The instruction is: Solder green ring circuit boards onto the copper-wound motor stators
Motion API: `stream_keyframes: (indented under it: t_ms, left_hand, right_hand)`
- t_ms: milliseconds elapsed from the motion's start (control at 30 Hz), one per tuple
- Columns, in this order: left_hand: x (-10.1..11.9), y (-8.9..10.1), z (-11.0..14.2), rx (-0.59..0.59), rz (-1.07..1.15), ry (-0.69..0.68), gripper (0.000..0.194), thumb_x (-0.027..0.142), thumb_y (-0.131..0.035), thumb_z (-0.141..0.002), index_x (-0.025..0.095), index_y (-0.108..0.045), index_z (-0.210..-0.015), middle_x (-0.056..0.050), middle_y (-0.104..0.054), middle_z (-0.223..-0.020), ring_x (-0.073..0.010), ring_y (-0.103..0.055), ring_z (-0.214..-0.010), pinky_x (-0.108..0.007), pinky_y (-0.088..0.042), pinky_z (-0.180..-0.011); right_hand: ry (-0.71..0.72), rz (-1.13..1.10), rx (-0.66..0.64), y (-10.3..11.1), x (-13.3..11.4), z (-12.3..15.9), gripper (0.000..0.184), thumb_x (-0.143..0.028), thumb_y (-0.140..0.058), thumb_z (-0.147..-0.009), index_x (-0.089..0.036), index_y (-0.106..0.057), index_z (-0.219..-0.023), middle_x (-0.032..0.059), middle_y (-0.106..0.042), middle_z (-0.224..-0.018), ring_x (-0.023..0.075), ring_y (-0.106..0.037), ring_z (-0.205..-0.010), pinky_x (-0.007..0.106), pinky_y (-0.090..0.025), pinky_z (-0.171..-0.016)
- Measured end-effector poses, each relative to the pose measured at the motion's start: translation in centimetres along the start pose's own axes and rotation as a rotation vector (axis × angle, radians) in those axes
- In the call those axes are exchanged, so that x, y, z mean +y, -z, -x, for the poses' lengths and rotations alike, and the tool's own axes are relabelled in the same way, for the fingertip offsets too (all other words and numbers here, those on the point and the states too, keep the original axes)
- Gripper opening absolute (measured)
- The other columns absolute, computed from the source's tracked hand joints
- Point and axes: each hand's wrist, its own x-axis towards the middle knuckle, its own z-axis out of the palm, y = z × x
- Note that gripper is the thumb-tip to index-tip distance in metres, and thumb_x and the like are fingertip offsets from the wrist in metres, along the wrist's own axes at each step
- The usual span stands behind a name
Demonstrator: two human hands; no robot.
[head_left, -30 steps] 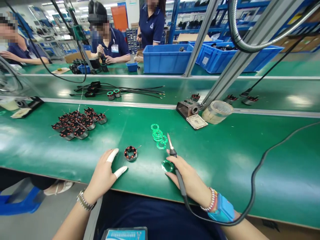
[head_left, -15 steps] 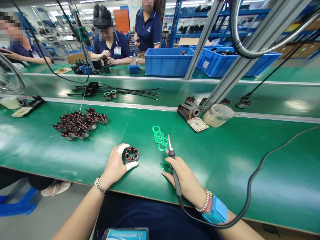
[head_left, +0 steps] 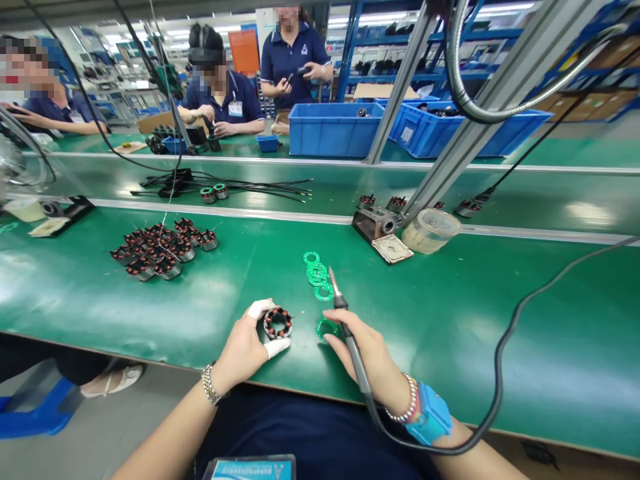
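White finger cots cover the thumb and forefinger of my left hand [head_left: 243, 348], which are closed around a motor stator [head_left: 279, 335] with copper windings. A wire end sticks out from the stator's right side. A soldering iron [head_left: 356, 363] lies across my right hand [head_left: 376, 357], its tip pointing up and away. At the thumb and forefinger of that hand is a green ring-shaped circuit board [head_left: 321, 330]; whether they touch it I cannot tell. Just beyond the iron's tip, several more green ring boards [head_left: 317, 274] overlap in a row on the green bench.
Several wound stators [head_left: 155, 248] cluster at left. A soldering iron stand [head_left: 376, 223] with a sponge [head_left: 393, 249] and a plastic tub [head_left: 433, 231] stand at back right. The iron's cable [head_left: 500, 360] loops right. Co-workers [head_left: 225, 93] and blue bins [head_left: 333, 130] are across the bench.
My left hand has moved right, closed on the stator and shifted it toward me and to the right. My right hand keeps the soldering iron, its thumb and forefinger by the ring board.
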Motion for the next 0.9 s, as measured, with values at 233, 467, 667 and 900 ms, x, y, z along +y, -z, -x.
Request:
stream_keyframes:
  t_ms: [233, 467, 667, 900]
  left_hand:
    - [3.3, -1.4, 1.1, -0.073, -0.047, -0.216, 0.042, 0.022, -0.068, -0.065, 0.020, -0.050, -0.103, -0.009, -0.058, -0.105, -0.0236, -0.057, -0.098, -0.042, -0.047, -0.086]
    - [3.7, -2.3, 1.4, 0.003, -0.189, -0.355, 0.046, 0.017, -0.067, -0.065, 0.021, -0.048, -0.107, -0.007, -0.059, -0.098, -0.0225, -0.058, -0.089, -0.050, -0.039, -0.095]
    - [3.7, -2.8, 1.9, -0.081, -0.105, -0.251, 0.049, 0.017, -0.065, -0.066, 0.023, -0.045, -0.110, -0.007, -0.054, -0.105, -0.0199, -0.059, -0.087, -0.038, -0.051, -0.079]
    - [3.2, -2.0, 1.2, -0.138, -0.100, -0.239, 0.051, 0.013, -0.063, -0.065, 0.024, -0.047, -0.113, -0.008, -0.051, -0.108, -0.0216, -0.057, -0.095, -0.036, -0.050, -0.082]
  right_hand:
    - [-0.115, -0.233, 0.016, 0.1, -1.4, -0.5, 0.025, -0.014, -0.052, -0.078, -0.023, -0.046, -0.100, -0.0025, -0.057, -0.071, 0.0105, -0.058, -0.061, 0.020, -0.049, -0.062]
    - [-0.126, -0.199, 0.045, -0.2, -1.3, -0.1, 0.027, -0.009, -0.045, -0.077, -0.021, -0.044, -0.101, -0.0037, -0.053, -0.067, 0.0091, -0.054, -0.055, 0.018, -0.047, -0.057]
    - [-0.119, -0.143, 0.051, -0.4, -1.0, 0.5, 0.026, -0.010, -0.043, -0.080, -0.021, -0.046, -0.103, -0.0021, -0.056, -0.069, 0.0103, -0.056, -0.056, 0.019, -0.048, -0.058]
    - [0.017, 0.010, 0.023, -0.3, -0.3, 0.7, 0.025, -0.010, -0.042, -0.083, -0.021, -0.047, -0.105, 0.0040, -0.057, -0.080, 0.0163, -0.058, -0.071, 0.027, -0.051, -0.066]
